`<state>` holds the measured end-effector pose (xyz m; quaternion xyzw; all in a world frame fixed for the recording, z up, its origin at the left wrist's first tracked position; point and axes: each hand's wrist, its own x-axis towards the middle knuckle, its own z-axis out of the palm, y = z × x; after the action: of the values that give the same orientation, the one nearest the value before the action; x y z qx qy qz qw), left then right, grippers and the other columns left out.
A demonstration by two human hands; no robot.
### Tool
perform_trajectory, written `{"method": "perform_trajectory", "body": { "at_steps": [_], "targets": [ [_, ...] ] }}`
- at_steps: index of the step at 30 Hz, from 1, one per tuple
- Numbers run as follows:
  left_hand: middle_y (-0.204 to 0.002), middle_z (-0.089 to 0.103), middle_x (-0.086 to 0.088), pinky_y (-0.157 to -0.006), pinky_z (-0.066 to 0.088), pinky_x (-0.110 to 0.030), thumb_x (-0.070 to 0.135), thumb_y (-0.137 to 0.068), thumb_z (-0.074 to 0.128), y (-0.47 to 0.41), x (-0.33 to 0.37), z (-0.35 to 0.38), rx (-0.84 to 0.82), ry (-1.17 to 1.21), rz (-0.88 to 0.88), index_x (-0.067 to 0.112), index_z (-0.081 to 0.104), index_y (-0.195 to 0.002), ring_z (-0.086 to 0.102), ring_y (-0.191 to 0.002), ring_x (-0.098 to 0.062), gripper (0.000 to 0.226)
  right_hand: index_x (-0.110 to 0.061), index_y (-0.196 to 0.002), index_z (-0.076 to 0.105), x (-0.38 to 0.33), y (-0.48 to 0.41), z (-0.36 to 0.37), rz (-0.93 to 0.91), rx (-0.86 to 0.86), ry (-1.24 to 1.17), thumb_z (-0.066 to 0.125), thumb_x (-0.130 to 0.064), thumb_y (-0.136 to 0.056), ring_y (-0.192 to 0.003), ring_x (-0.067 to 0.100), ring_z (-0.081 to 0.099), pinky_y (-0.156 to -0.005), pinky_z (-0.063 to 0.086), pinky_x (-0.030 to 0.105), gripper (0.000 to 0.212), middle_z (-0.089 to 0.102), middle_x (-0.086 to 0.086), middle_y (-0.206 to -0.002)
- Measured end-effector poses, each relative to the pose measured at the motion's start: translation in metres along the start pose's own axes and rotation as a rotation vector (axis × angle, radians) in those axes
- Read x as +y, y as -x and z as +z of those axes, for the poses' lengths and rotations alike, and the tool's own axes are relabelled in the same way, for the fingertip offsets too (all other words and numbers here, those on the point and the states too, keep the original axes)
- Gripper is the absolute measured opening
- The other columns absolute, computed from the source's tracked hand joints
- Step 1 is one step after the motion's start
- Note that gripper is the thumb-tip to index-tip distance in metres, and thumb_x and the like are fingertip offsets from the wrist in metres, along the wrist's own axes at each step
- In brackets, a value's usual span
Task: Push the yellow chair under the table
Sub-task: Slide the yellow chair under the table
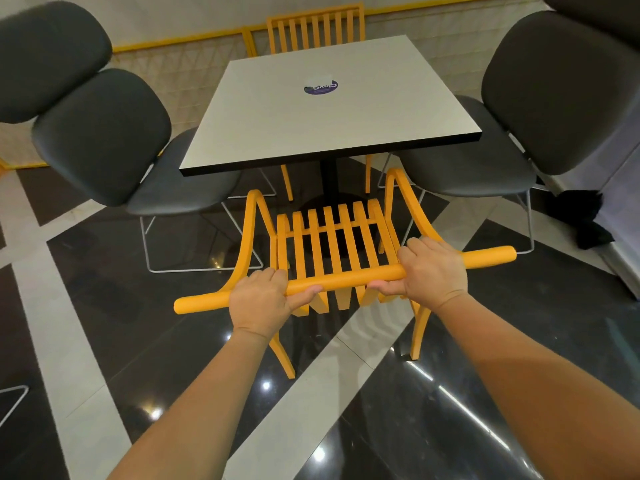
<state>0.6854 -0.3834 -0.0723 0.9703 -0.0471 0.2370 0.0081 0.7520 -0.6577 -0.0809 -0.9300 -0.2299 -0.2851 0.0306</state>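
A yellow slatted chair point(332, 237) stands in front of me, its seat facing the square white table point(329, 116). The chair's rounded top rail runs slantwise across the middle of the view. My left hand point(263, 301) grips that rail left of centre, and my right hand point(433, 271) grips it right of centre. The front of the seat lies just below the table's near edge, while most of the seat and the rear legs stay outside the tabletop. A black pedestal holds the table up behind the seat.
Two dark padded chairs flank the table, one on the left point(104, 136) and one on the right point(554, 91). Another yellow chair point(315, 27) stands at the far side. A black cloth point(581, 216) lies at the right. The floor is glossy black and white tile.
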Motion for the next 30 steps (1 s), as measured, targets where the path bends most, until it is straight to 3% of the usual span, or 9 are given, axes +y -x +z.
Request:
{"method": "perform_trajectory", "body": {
  "at_steps": [13,23,30],
  "targets": [
    [-0.048,0.048,0.002,-0.047,0.023,-0.019,0.079,-0.088,0.019,-0.008,-0.041,0.012,0.079,-0.012,0.041,0.016,0.052,-0.052,0.045,-0.042,-0.016,0.079,-0.012,-0.062,0.057,-0.034,-0.01,0.007,0.061,-0.034,0.012,0.022,-0.087,-0.075,-0.06,0.023,0.055,-0.057,0.047,0.033,0.084,0.056,0.005,-0.062],
    [-0.048,0.05,-0.001,-0.043,0.031,-0.021,0.08,-0.086,0.016,-0.023,-0.074,0.018,0.054,0.003,0.054,0.011,0.055,-0.053,0.05,-0.042,-0.02,0.086,-0.015,-0.058,0.054,-0.058,-0.027,0.022,0.09,0.002,0.002,0.02,-0.087,-0.077,-0.054,0.019,0.049,-0.052,0.036,0.027,0.082,0.052,0.002,-0.059],
    [-0.049,0.048,0.0,-0.044,0.03,-0.02,0.081,-0.086,0.015,-0.027,-0.058,0.019,0.037,-0.02,0.026,0.013,0.053,-0.053,0.047,-0.042,-0.018,0.084,-0.014,-0.058,0.054,-0.037,-0.031,0.027,0.028,0.011,-0.012,0.026,-0.086,-0.078,-0.054,0.018,0.051,-0.051,0.037,0.026,0.079,0.053,0.002,-0.058]
  ]
}}
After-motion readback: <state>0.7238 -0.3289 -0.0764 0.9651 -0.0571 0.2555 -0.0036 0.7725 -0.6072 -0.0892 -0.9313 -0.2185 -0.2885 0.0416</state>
